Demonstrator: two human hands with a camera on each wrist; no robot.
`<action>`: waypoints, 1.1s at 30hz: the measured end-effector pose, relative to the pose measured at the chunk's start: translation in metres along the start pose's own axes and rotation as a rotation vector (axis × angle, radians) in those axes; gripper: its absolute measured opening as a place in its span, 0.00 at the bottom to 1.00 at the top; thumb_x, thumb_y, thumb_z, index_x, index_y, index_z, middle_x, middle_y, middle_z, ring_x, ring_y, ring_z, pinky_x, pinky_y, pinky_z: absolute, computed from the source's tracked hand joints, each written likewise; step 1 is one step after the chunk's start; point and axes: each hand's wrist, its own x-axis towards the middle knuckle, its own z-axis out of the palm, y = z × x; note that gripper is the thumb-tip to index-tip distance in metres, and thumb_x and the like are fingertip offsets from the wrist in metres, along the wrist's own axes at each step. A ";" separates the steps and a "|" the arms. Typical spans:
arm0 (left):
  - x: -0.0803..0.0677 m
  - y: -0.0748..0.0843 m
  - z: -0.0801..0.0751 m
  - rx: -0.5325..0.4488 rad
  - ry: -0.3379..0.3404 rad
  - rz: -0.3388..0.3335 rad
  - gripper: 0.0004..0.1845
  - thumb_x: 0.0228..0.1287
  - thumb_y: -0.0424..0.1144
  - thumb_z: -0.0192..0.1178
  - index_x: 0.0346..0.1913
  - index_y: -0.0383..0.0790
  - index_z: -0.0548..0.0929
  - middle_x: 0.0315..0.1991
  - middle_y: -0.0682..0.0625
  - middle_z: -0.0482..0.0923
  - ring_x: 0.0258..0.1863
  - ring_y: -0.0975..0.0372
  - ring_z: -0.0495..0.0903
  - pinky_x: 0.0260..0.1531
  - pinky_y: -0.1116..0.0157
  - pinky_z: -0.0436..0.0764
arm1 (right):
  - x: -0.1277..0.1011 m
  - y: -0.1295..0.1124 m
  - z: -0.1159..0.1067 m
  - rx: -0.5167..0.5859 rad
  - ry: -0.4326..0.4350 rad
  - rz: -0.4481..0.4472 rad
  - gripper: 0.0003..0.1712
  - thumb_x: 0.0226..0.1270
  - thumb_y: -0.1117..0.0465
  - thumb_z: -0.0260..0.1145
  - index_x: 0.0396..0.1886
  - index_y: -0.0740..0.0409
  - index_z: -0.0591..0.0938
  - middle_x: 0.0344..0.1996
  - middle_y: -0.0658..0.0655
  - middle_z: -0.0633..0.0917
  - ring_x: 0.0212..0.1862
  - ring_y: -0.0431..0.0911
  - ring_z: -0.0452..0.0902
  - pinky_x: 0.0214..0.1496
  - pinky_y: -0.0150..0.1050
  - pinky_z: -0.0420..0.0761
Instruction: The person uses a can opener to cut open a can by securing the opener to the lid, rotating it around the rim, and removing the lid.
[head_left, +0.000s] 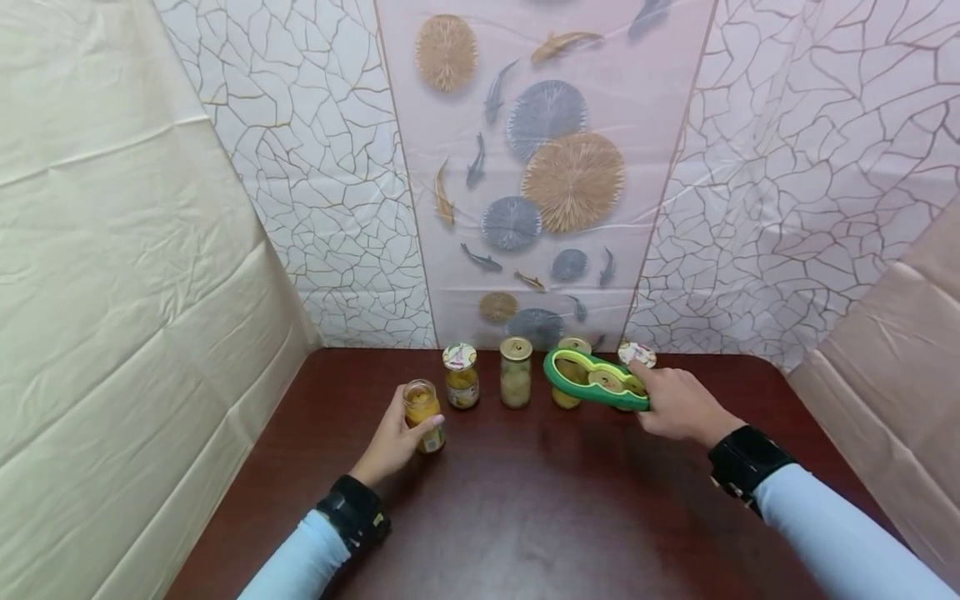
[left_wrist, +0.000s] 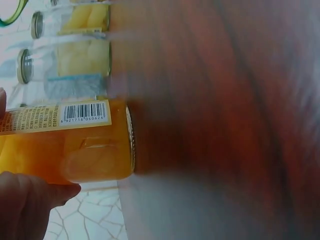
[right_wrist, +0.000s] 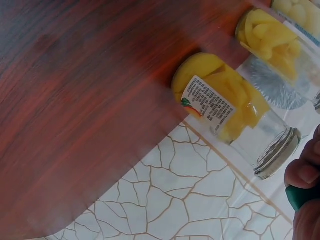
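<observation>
Left hand grips an upright glass jar of orange fruit; right hand clasps a green plastic jar opener, lying crosswise near the table's far edge, to the jar's right.

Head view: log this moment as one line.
left hand grips orange jar | right hand holds green opener over back-row jars | table

Dark wooden table, crackle-patterned wall sheets, fish-print panel
</observation>
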 end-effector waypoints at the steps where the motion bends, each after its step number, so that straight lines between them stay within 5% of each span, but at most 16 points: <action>1: 0.002 -0.001 -0.003 0.001 0.005 -0.003 0.32 0.74 0.48 0.70 0.72 0.51 0.65 0.65 0.44 0.78 0.65 0.51 0.82 0.64 0.46 0.84 | 0.000 0.000 0.000 -0.003 0.000 0.000 0.23 0.55 0.63 0.71 0.50 0.55 0.74 0.20 0.48 0.72 0.24 0.43 0.65 0.29 0.38 0.64; 10: 0.031 -0.018 -0.019 0.004 0.100 -0.043 0.36 0.74 0.56 0.68 0.74 0.52 0.62 0.66 0.43 0.76 0.66 0.48 0.79 0.67 0.42 0.79 | 0.001 0.001 0.002 -0.001 0.000 -0.008 0.23 0.53 0.64 0.71 0.50 0.56 0.74 0.20 0.48 0.71 0.24 0.43 0.64 0.29 0.38 0.63; 21: 0.071 -0.028 -0.029 -0.123 0.180 -0.068 0.34 0.75 0.48 0.69 0.75 0.53 0.63 0.68 0.42 0.73 0.68 0.47 0.74 0.71 0.43 0.73 | 0.004 -0.004 0.006 0.024 0.045 -0.047 0.27 0.54 0.63 0.73 0.53 0.55 0.74 0.24 0.48 0.77 0.25 0.41 0.68 0.30 0.37 0.68; 33: 0.077 -0.030 -0.029 -0.162 0.214 -0.064 0.33 0.76 0.46 0.68 0.75 0.50 0.64 0.69 0.41 0.73 0.68 0.48 0.74 0.72 0.43 0.72 | 0.008 -0.009 0.014 0.036 0.049 -0.073 0.23 0.55 0.63 0.74 0.48 0.51 0.73 0.24 0.46 0.74 0.25 0.40 0.66 0.29 0.36 0.67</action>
